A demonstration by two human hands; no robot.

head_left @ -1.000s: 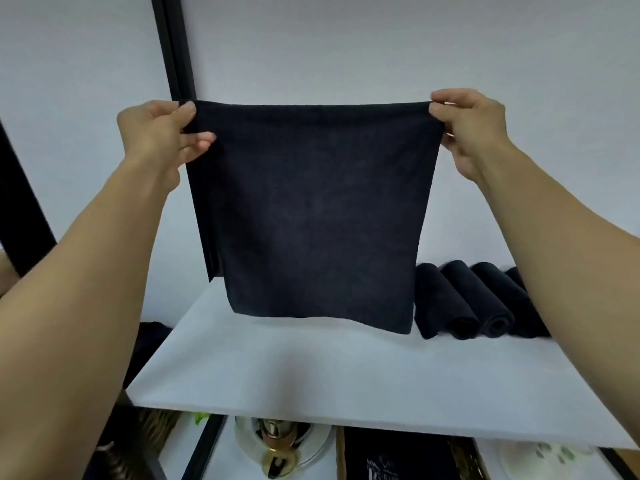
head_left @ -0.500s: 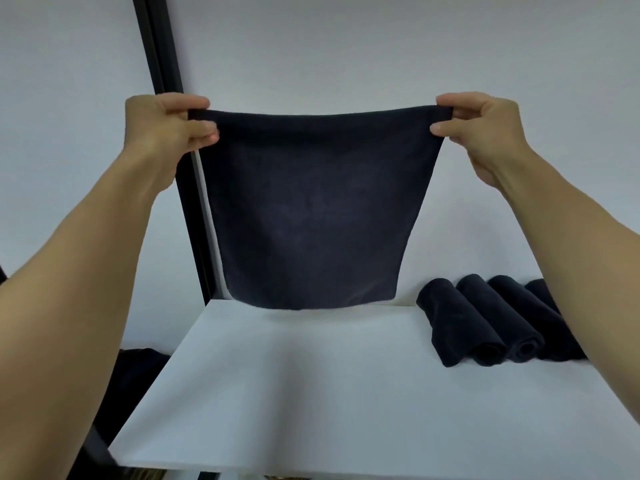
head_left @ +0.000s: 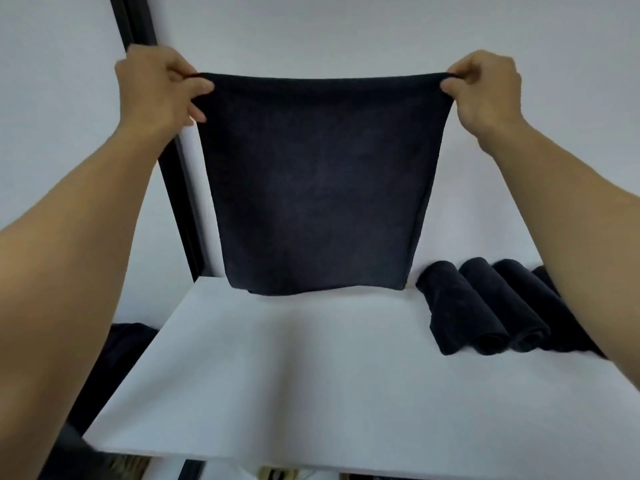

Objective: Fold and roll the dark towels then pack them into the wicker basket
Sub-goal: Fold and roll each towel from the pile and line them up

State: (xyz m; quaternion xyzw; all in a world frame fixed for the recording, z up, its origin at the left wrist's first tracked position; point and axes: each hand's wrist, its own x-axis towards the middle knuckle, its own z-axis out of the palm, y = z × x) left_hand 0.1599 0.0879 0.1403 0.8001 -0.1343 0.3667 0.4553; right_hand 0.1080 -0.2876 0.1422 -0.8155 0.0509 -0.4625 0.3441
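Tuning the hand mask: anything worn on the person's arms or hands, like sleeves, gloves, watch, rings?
Nothing worn shows. The left hand and right hand are ungloved; left forearm and right forearm are bare to the frame edge: no sleeve, watch or band. No ring on the visible fingers.

Hanging towel (head_left: 318, 181) soft matt cloth; rolled towels (head_left: 485, 306) same; table (head_left: 277, 375) smooth matt white.

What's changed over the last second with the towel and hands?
The towel was carried up and away: its lower edge, earlier over the table, now hangs at its far edge. Nothing taken or released: left hand and right hand still pinch the top corners. The rolled towels stayed put.
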